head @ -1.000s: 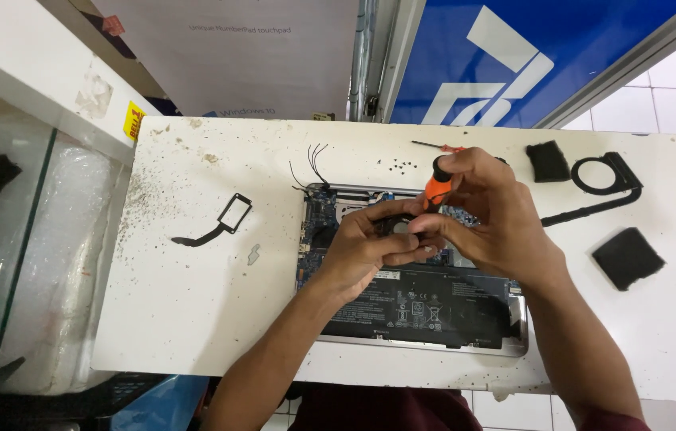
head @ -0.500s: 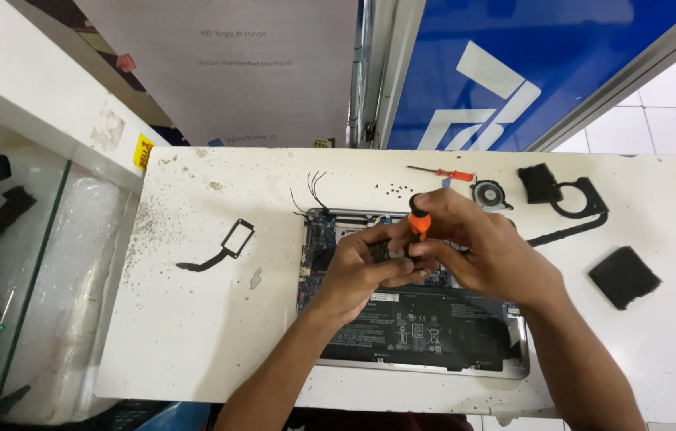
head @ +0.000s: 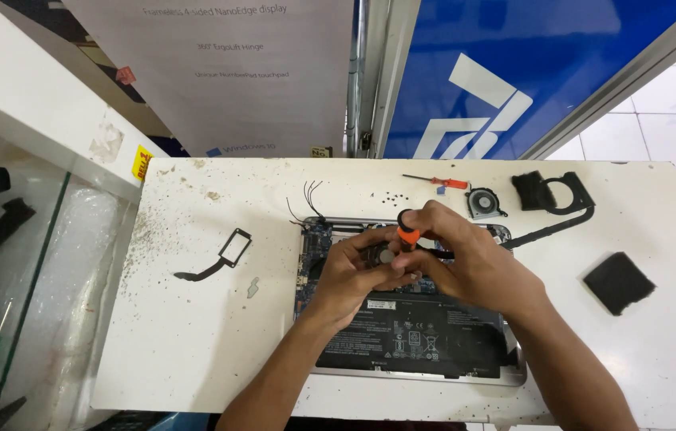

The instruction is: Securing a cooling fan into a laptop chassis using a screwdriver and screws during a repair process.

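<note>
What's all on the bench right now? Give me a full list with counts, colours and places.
opened laptop: one, silver shell, black battery, centre
orange-handled screwdriver: one, in right hand, over laptop
small red screwdriver: one, far edge
loose screws: several, dark, beside red screwdriver
fan: one, grey, right of screws
heat pipe: one, black, far right
black pad: one, right side
frame with ribbon cable: one, black, left
white table: one
left hand: steadying at laptop
right hand: gripping orange-handled screwdriver

Head camera looks steeply down, near.
</note>
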